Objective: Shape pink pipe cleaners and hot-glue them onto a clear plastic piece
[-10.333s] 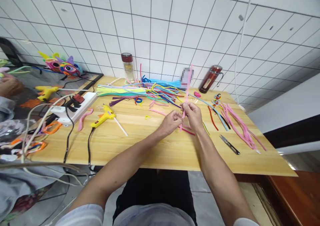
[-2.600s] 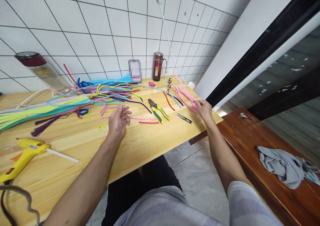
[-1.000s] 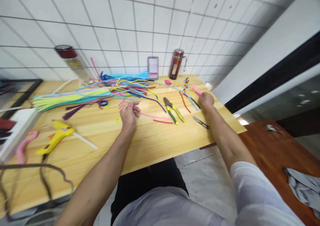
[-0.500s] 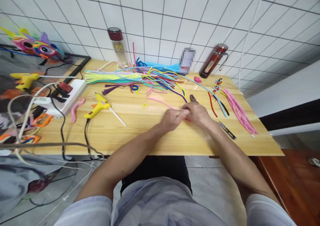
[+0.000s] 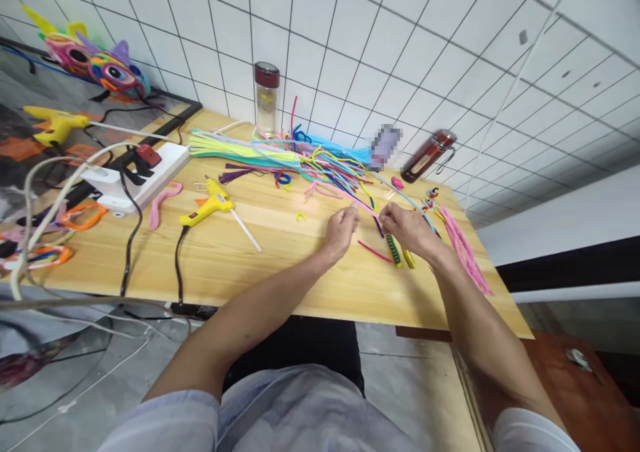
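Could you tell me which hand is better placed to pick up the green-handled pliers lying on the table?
Probably the right hand. It rests directly beside the pliers, whose handles poke out just below its fingers. The left hand sits further away, across a loose pink pipe cleaner, and is pinching something small.

Both bare forearms reach up the frame toward twelve o'clock, elbows low near the body, wrists nearly level with each other. Left hand [image 5: 341,229] sits at about eleven o'clock of the right, fingers curled in, thumb and forefinger pinched together at the top. Right hand [image 5: 406,229] lies knuckles-up, fingers bent and drawn close, fingertips aimed at nine o'clock toward the left. The two hands stay apart, a small gap between them.
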Motion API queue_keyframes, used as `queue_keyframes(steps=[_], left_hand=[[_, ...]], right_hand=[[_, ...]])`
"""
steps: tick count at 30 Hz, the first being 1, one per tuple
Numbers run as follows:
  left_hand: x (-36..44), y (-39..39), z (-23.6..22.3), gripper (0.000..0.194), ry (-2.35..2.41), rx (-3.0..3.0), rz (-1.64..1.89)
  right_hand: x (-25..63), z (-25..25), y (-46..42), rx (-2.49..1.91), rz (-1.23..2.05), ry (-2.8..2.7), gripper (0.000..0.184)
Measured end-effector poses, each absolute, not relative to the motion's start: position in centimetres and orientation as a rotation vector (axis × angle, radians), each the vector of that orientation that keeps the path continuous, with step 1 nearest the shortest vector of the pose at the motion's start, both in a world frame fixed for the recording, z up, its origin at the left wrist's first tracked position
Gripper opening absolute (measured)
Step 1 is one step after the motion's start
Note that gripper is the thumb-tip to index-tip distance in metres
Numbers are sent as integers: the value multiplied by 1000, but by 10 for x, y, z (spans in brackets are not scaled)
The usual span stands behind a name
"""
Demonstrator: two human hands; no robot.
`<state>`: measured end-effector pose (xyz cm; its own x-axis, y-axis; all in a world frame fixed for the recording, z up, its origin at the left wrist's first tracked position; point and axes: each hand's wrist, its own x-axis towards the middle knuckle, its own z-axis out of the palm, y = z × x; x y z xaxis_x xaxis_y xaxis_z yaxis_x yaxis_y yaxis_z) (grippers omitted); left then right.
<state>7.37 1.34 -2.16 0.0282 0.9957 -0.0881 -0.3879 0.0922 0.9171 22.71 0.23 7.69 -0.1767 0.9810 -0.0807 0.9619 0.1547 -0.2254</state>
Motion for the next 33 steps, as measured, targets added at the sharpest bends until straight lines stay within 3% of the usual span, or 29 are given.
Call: queue_keyframes(steps=[4,8,14,33], left_hand=[[64,26,-13,47,765,707,1338],[57,32,-9,43,743,682,1356],[56,34,-7,46,791,701,1286],[46,48,-11,34,834,724,1302]], right_hand=[[235,72,-20,-1721,698,-2119,16],[241,54,-42,-1658,1013,-1922,31],[247,45,-70,-1734,885,-1935,46],[240,27,-112,-1588,1226,-1525,34]])
